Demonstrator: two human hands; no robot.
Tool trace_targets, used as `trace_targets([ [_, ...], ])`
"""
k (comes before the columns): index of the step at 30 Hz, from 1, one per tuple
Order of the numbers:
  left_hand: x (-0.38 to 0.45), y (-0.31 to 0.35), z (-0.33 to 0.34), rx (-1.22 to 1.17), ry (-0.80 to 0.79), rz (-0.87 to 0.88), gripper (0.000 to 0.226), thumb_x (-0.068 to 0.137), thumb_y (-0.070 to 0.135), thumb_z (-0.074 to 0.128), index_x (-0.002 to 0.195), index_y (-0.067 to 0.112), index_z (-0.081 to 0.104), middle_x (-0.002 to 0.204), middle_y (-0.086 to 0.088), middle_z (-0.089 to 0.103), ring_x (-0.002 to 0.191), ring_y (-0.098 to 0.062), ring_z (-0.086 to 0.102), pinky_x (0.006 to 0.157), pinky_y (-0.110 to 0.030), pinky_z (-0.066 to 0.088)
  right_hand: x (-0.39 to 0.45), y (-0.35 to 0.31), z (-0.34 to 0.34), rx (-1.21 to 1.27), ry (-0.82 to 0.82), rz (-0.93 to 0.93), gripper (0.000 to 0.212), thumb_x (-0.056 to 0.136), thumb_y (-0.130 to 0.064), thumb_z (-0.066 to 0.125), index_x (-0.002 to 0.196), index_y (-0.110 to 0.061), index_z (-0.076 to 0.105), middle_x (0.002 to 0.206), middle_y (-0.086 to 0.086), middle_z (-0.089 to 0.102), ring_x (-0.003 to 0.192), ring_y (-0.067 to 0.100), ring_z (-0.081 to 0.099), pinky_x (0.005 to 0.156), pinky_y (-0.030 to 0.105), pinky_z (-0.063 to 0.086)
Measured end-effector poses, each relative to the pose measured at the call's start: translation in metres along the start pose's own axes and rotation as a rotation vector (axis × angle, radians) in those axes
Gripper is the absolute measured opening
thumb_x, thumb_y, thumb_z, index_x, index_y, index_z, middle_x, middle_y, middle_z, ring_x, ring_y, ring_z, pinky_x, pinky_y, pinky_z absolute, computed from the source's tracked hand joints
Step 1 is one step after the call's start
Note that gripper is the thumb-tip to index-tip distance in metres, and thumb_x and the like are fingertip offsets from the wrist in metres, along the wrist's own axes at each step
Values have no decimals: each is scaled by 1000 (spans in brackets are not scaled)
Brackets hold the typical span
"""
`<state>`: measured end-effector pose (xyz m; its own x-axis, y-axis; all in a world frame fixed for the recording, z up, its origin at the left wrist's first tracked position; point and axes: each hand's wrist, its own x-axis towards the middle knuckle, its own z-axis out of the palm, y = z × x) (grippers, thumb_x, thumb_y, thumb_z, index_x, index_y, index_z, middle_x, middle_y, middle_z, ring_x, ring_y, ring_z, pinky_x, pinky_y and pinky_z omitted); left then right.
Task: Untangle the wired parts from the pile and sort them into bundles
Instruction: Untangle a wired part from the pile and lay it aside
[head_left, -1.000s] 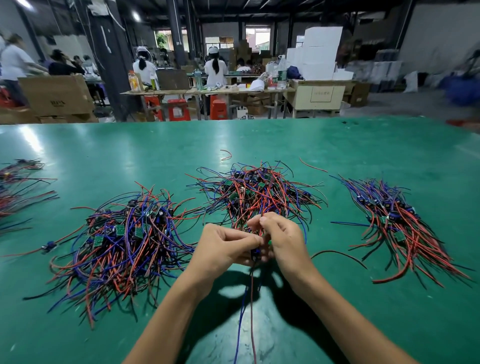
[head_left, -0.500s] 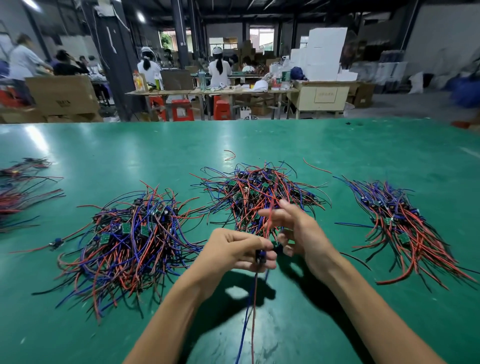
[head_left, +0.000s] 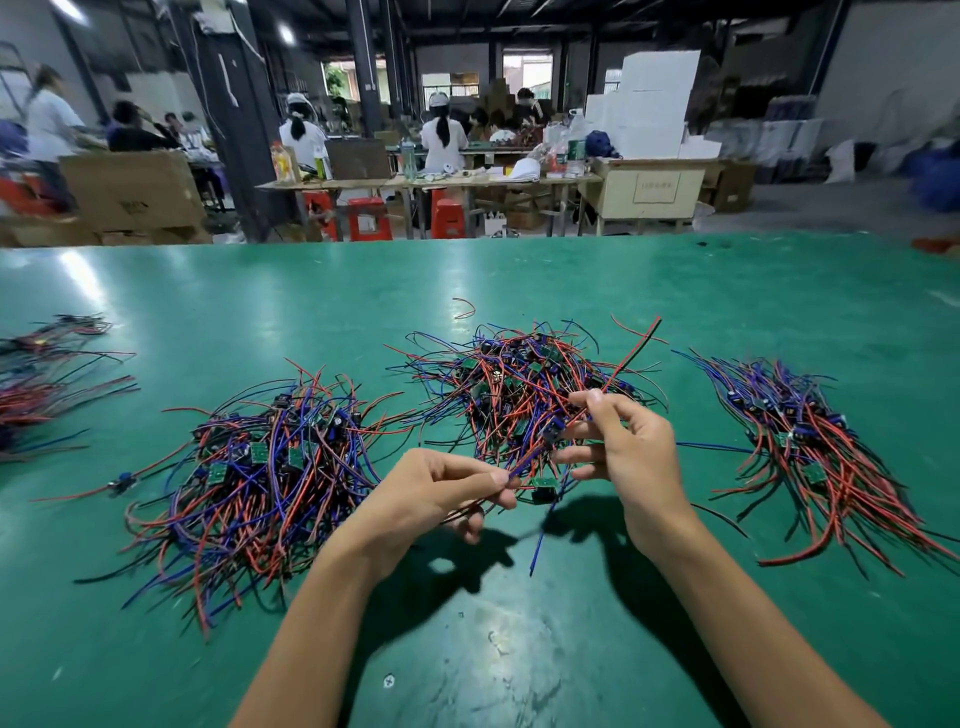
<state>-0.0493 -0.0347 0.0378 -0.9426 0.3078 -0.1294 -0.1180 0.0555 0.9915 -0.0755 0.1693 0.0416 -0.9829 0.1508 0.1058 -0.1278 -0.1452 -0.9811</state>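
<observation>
A tangled pile (head_left: 519, 384) of red, blue and black wires with small green boards lies at the table's centre. My left hand (head_left: 436, 493) pinches the blue and red wires of one wired part (head_left: 548, 434) just in front of that pile. My right hand (head_left: 628, 452) pinches the same part's red and black wires, which stick up to the right. A small green board (head_left: 544, 483) hangs between my hands, and a blue wire dangles to the table. A larger heap (head_left: 260, 467) lies to the left. An aligned bundle (head_left: 810, 441) lies to the right.
The green table (head_left: 519, 649) stretches wide around me. More wire bundles (head_left: 47, 384) lie at the far left edge. A loose red wire (head_left: 465, 307) sits behind the centre pile. Beyond the table, people work at benches with boxes and red stools.
My hands have moved apart and up; the wired part is stretched between them. My right hand, open half a second ago, now pinches the red and black wires and lifts them.
</observation>
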Motion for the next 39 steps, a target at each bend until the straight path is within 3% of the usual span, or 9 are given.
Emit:
trace_targets([
  [5,4,-4,1,76,87,102,17,94,20,69,98,6,79,88,-9,77,51,-12,49,47,-22,47,0,-2,-1,66,-94,99,20,103,-30,57,101,-18,73,76,-1,74,68,26,76,47,24,54],
  [9,6,-7,-1,97,144,133,17,95,23,68,97,10,79,87,-7,78,52,-13,47,46,-21,44,-1,-5,-3,89,-234,129,19,94,-25,69,109,-13,70,95,13,78,79,27,77,57,24,57],
  [13,7,-8,-2,77,201,165,17,91,31,72,91,17,81,85,-7,77,52,-13,45,47,-20,42,1,-5,-7,179,-213,142,17,95,-14,67,112,-14,69,99,14,77,82,24,77,60,25,58],
  [18,10,-9,-2,126,408,376,6,83,20,81,89,20,83,76,-4,77,56,-8,58,53,-21,50,0,-9,-5,329,-291,219,29,91,-25,65,117,-14,68,116,13,75,93,24,75,73,27,62],
  [24,12,-9,-4,191,507,467,11,82,14,82,89,21,82,76,2,77,59,-7,65,61,-17,52,-1,-7,-2,396,-289,193,25,100,-14,55,121,-6,67,117,15,74,91,21,74,83,27,61],
  [29,13,-9,-4,178,547,495,9,83,13,81,90,18,81,76,2,77,60,-7,65,62,-17,52,-2,-7,-1,401,-286,201,24,99,-16,56,118,-6,68,114,14,75,92,22,75,80,26,61],
  [32,13,-9,-3,162,561,497,7,87,18,77,92,23,79,77,3,77,66,-6,68,62,-20,54,-4,-8,2,332,-209,173,30,88,-25,67,109,-4,71,97,14,78,86,25,77,69,23,60],
  [36,15,-14,-4,363,577,490,9,92,30,71,87,27,78,69,10,74,52,-1,53,56,-28,45,-4,-6,4,225,-97,88,30,78,-32,74,88,-4,67,84,19,77,74,25,77,58,22,59],
  [39,15,-16,-2,458,538,515,7,91,28,73,86,27,78,64,12,72,44,3,48,50,-13,33,-3,-5,2,203,-99,119,32,83,-31,73,93,-3,61,87,23,76,76,29,77,58,25,61],
])
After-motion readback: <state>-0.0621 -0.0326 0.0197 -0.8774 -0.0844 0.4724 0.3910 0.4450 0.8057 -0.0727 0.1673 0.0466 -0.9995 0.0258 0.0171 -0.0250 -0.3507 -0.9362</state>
